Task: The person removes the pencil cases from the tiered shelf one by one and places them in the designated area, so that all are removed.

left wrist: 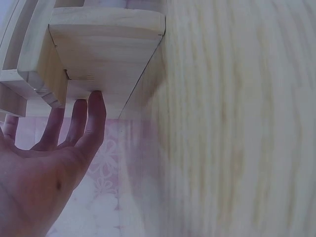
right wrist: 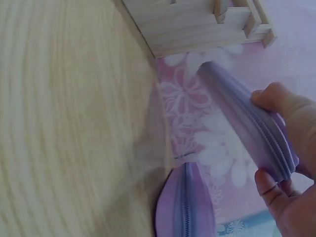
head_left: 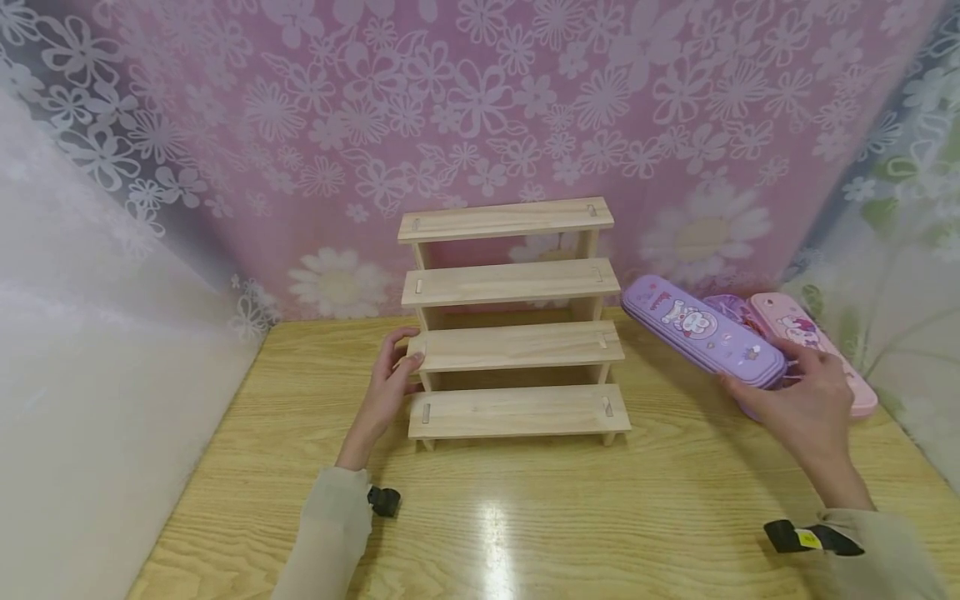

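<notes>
A purple pencil case (head_left: 701, 329) with a cartoon print is in my right hand (head_left: 813, 408), which grips its near end with the thumb on one side and the fingers on the other. Raised and tilted, it points toward the stand, its zipper side showing in the right wrist view. My left hand (head_left: 386, 387) holds the left end of a board on a four-tier wooden step stand (head_left: 517, 346). In the left wrist view, its fingers (left wrist: 96, 113) reach against the stand's side panel. The stand's boards carry nothing.
Beyond the right hand lie a pink pencil case (head_left: 843, 371) and another purple case (right wrist: 185, 205), partly hidden in the head view. A pink flowered curtain (head_left: 480, 108) hangs behind the stand. Everything stands on a wood-grain table (head_left: 420, 533).
</notes>
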The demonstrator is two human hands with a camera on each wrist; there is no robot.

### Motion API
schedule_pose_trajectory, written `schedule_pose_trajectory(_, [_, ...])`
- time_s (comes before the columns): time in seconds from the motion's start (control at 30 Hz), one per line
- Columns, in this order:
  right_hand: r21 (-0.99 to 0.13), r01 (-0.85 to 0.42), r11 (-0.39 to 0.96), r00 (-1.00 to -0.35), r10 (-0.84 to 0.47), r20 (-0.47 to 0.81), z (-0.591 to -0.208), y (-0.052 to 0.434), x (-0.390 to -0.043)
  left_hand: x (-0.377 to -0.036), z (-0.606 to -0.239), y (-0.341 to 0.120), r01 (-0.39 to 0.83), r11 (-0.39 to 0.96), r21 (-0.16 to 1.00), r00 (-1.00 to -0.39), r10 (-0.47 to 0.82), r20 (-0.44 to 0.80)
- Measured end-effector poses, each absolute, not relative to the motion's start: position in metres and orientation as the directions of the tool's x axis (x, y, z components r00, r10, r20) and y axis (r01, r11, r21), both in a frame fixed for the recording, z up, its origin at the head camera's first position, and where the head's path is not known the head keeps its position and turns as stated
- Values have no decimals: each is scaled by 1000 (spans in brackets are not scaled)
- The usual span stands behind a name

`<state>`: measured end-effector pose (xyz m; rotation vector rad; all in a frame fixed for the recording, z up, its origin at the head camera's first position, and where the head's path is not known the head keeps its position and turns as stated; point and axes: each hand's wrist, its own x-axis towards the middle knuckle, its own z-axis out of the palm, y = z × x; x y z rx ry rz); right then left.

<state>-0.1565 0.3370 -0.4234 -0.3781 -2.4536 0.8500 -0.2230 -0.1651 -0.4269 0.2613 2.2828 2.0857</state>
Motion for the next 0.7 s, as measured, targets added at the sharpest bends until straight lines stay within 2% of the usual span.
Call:
schedule_pose_trajectory(0.2, [-579, 81, 811, -878, 333, 345, -433, 337, -159, -222, -427, -165, 97, 83, 992, -986, 145, 84])
schedule_pose_trajectory(0.7, [-539, 5, 842, -904, 234, 358, -443, 335, -153, -224, -430, -165, 94, 95, 991, -987, 142, 80])
